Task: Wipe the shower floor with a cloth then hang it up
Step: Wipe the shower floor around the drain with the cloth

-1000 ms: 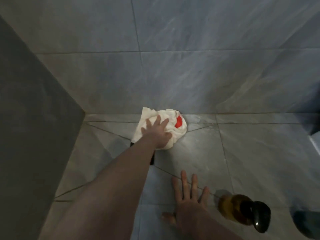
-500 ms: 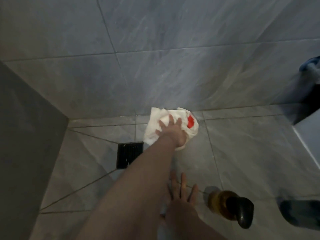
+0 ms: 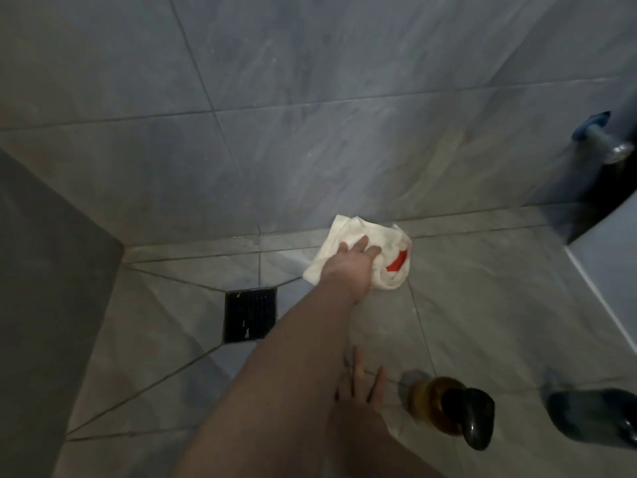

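Now the cloth [image 3: 362,253], white w/ a red patch, sits further to the right than a second ago: it has slid off the drain [image 3: 250,314], which was covered then and is fully exposed now, a dark square grate. Left hand [image 3: 351,262] lies on top of the cloth, palm down, fingers spread and slightly curled, pressing it to the shower floor [image 3: 482,305] right at the foot of the back wall [image 3: 310,132]. Looks like a sideways wiping stroke along the wall edge, so wiping is mid-way by my read; hanging up not yet begun. Right hand [image 3: 362,395] is flat on the floor, fingers splayed, holding nothing, partly hidden behind the left forearm; prob. bracing body weight. Just beside it, to the right, stands an amber bottle [image 3: 444,405] w/ a dark pump top, and further right a dark blue bottle [image 3: 593,417] at the frame edge. Both stand on floor not yet covered, so they may need shifting. Upper right, a metal fitting [image 3: 603,139] juts from the wall; whether it's a hook for the cloth, can't tell.
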